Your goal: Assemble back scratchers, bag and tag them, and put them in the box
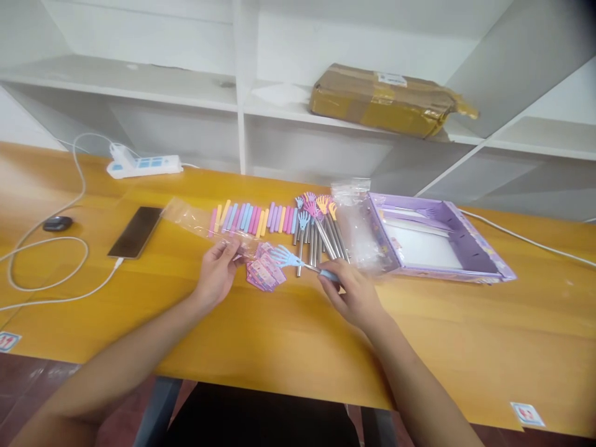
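My right hand (352,293) is closed around the blue handle of a back scratcher (285,256), whose light-blue hand-shaped head points left. Pinched in my left hand (220,270) is a clear plastic bag (193,218), stretching up and left over the table. Under the scratcher's head lies a small pile of pink printed cards (265,273). Behind my hands is a row of coloured handle sleeves (246,217) in pink, yellow, blue and purple. To their right several metal rods (319,239) with coloured hand-shaped heads lie bunched together.
A purple open box (465,273) stands at the right, with clear plastic bags (356,230) beside it. At the left lie a phone (136,232) on a charging cable, a small black object (57,223) and a power strip (145,166). A taped carton (379,102) sits on the shelf.
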### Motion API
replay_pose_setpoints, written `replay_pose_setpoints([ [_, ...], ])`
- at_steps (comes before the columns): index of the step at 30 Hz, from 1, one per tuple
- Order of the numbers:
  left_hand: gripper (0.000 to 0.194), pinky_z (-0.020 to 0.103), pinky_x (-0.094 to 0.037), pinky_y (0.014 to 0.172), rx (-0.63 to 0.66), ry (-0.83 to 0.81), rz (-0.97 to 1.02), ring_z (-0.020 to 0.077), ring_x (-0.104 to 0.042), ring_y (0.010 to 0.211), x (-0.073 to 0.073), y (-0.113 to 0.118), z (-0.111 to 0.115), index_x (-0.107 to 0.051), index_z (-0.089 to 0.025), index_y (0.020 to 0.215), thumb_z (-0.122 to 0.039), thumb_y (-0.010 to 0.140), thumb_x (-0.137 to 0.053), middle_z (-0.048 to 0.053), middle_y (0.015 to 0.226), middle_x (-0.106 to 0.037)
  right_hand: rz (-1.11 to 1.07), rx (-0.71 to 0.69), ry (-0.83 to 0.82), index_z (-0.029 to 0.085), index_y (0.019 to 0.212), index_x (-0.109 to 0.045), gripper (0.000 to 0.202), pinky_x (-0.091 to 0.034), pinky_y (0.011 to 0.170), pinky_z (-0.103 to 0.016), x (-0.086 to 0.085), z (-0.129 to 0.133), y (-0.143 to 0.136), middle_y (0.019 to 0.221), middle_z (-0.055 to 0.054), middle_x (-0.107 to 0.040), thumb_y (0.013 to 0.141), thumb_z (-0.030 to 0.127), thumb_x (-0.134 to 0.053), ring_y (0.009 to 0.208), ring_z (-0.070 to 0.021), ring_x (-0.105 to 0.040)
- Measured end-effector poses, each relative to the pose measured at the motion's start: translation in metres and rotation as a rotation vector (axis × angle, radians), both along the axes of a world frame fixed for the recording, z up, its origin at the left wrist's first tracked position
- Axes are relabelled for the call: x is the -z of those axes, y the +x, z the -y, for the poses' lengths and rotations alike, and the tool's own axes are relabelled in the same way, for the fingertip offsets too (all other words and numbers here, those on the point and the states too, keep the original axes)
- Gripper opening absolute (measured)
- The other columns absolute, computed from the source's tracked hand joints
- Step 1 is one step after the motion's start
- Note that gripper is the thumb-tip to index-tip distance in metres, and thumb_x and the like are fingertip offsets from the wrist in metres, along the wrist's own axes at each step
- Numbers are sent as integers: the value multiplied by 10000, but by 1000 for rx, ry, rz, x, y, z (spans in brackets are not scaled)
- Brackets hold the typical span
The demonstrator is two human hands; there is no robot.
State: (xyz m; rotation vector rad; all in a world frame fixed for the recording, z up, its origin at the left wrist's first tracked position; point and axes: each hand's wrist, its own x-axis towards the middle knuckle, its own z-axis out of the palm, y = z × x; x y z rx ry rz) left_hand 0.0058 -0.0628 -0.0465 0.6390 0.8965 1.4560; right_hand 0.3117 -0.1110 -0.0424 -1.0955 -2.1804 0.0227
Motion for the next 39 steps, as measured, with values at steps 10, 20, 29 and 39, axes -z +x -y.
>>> replay_pose_setpoints([
  [10,387,279,-626,729,72,31,-53,144,-730,767,1,-1,2,-785,-161,839,-457,724,-1004,18,817,-751,64,13,48,234,1285,-615,217,-494,642,-279,1,-2,1,1060,-62,-752,1076,177,-623,769,-159,-702],
  [20,407,314,-645,714,169,-41,-115,176,-762,759,4,5,10,-785,-150,843,-433,683,-1029,49,833,-800,93,-20,47,228,1269,-621,192,-498,627,-272,1,-1,-5,1051,-58,-744,1082,185,-633,756,-144,-695],
  [29,433,308,-672,711,251,-48,-125,171,-768,742,8,10,16,-785,-154,873,-448,672,-1030,36,848,-808,52,-46,40,221,1245,-626,164,-518,654,-286,2,0,-13,1031,-59,-756,1087,180,-615,709,-141,-683],
  [39,400,313,-671,741,208,-1,-190,166,-759,744,13,7,17,-771,-160,860,-446,709,-1007,26,835,-784,-40,-33,-77,219,1265,-626,187,-528,634,-286,13,1,-24,1004,-69,-770,1087,275,-636,768,-185,-722],
])
